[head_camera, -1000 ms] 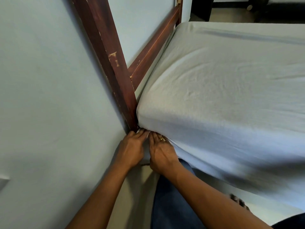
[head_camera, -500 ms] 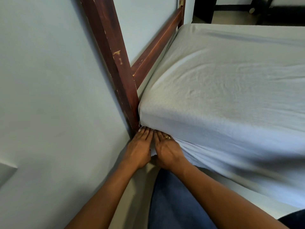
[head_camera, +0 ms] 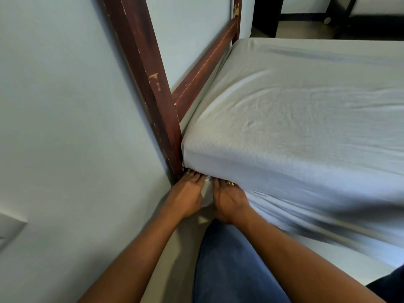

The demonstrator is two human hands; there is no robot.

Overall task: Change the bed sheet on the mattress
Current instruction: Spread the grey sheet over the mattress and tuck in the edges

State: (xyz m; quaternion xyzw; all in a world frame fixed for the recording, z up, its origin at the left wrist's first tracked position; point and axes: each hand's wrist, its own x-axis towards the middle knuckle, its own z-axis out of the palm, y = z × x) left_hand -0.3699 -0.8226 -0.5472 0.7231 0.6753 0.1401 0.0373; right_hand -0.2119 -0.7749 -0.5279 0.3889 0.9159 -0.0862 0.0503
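Pale wall (head_camera: 65,127), chipped wooden bedpost (head_camera: 148,84), side rail (head_camera: 203,71).

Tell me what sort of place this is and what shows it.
Most likely a bedroom, perhaps a shared one: a sheeted mattress sits in a dark wooden bed frame against a pale wall, and what looks like another bed stands in the background.

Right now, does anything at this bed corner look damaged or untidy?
The wooden bedpost has paint chipped along its edge and face. A loose fold of the bed sheet bunches between the left hand and right hand, not yet tucked in.
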